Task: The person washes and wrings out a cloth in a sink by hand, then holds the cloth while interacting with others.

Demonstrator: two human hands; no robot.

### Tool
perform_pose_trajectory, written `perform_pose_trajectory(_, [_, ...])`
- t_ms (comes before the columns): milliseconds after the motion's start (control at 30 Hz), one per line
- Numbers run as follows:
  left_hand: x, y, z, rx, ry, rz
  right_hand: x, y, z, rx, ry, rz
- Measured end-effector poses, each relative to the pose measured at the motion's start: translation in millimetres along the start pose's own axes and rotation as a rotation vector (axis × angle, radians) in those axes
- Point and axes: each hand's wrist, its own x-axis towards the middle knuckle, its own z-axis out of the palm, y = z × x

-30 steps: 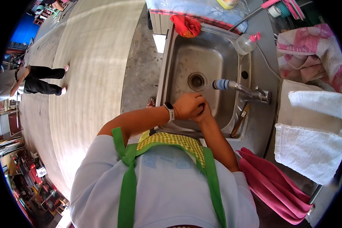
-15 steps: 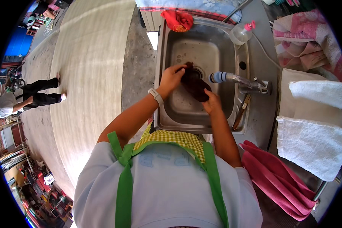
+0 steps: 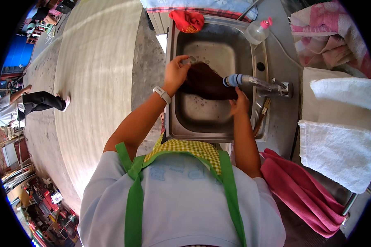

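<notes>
Both hands, left hand (image 3: pixel 176 74) and right hand (image 3: pixel 239 105), grip a dark cloth (image 3: pixel 205 82) under the tap (image 3: pixel 251 81) over the sink (image 3: pixel 218 127); water could splash onto the apron (image 3: pixel 185 148).

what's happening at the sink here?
A person in a green apron stands at a steel sink, holding a dark brown cloth stretched between both hands under the faucet. The left hand grips its far end; the right hand holds the end by the spout. A clear bottle with a pink cap and a red cloth sit on the rim. White towels lie on the counter to the right.
</notes>
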Motion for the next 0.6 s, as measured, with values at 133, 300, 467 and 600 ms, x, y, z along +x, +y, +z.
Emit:
perform_pose_trajectory(133, [8.0, 8.1, -12.8, 0.102, -0.036, 0.061, 1.3, -9.5, 2.0, -0.087, 0.033, 0.032])
perform_pose_trajectory(300, [15.2, 3.9, -6.9, 0.019, -0.051, 0.056, 1.5, -4.9, 2.7, 0.138, -0.159, 0.023])
perform_pose_trajectory(467, [10.0, -21.8, 11.6, 0.147, -0.214, 0.216, 12.7, -1.0, 5.8, 0.221, -0.082, 0.217])
perform_pose_trajectory(600, [-20.9, -33.8, 34.5, -0.004, -0.471, -0.167, 11.8, 6.2, -4.4, 0.281, -0.267, 0.220])
